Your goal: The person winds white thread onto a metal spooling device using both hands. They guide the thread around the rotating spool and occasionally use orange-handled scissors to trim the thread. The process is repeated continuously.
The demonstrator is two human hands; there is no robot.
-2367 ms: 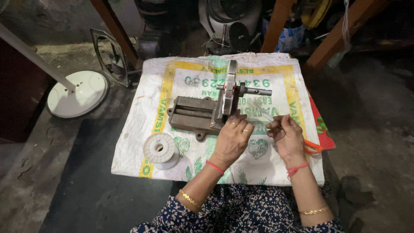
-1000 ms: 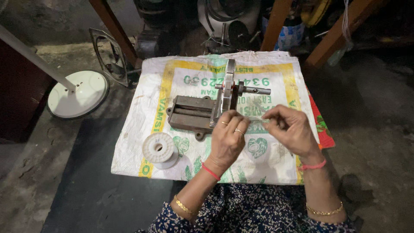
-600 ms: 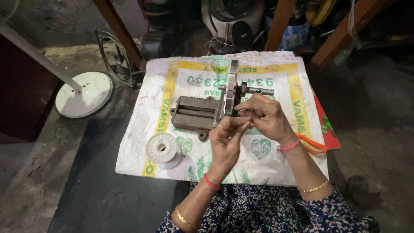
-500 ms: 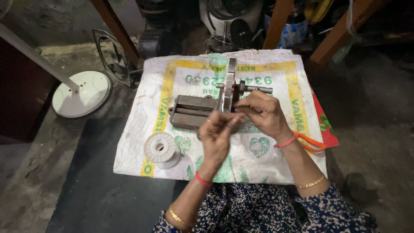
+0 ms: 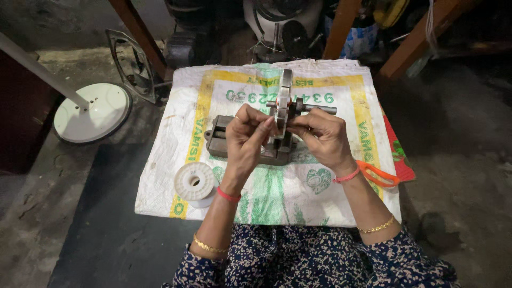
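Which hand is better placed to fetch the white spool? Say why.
Left. The left hand is on the same side as the white spool, just below it; the right hand would have to cross over.

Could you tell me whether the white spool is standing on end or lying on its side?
On end: the white spool shows its round flange and centre hole upward, on the woven sack.

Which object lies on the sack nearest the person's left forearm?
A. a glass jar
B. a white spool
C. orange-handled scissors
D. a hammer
B: the white spool lies on the woven sack just beside the left hand's forearm, while the orange-handled scissors lie by the right wrist.
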